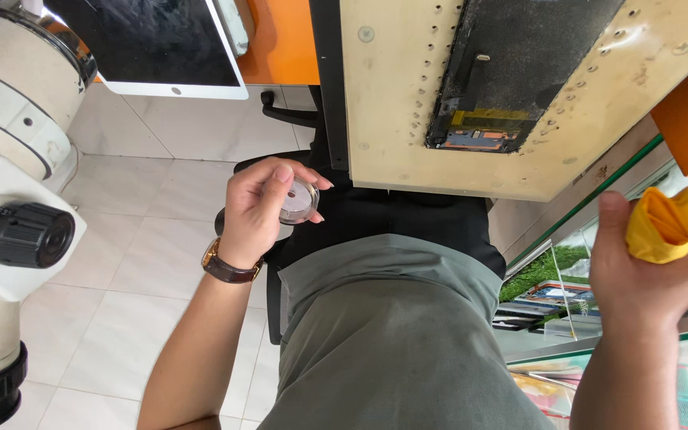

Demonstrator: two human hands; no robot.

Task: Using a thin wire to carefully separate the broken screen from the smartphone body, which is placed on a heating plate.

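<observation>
Left hand [258, 209] is half closed, fingers curled round one small round disc [299, 201] with a clear face and metal rim, thumb on top, fingertips under its edge; disc sits just left of the near edge of the beige board [392, 95]. One brown-strapped watch [228, 267] on that wrist. Left forearm runs up from bottom centre-left, wrist bent toward the board. Right hand [646, 271] is closed tight on one yellow cloth [666, 223], bunched, a point of it sticking up past the thumb and fingers; thumb upright on the left side of the cloth. Right forearm comes up from the bottom right edge, hand well apart from the left one. One beige board with rows of small holes, carrying one dark phone-sized device [519, 72], opened, with yellow tape and a circuit strip at its near end. One white microscope [9, 183] at far left, one black knob showing. One white-framed tablet [153, 48] at top left, screen dark. Grey shirt and dark trousers fill the centre; white floor tiles on the left; glass counter [567, 318] at right below the cloth hand.
</observation>
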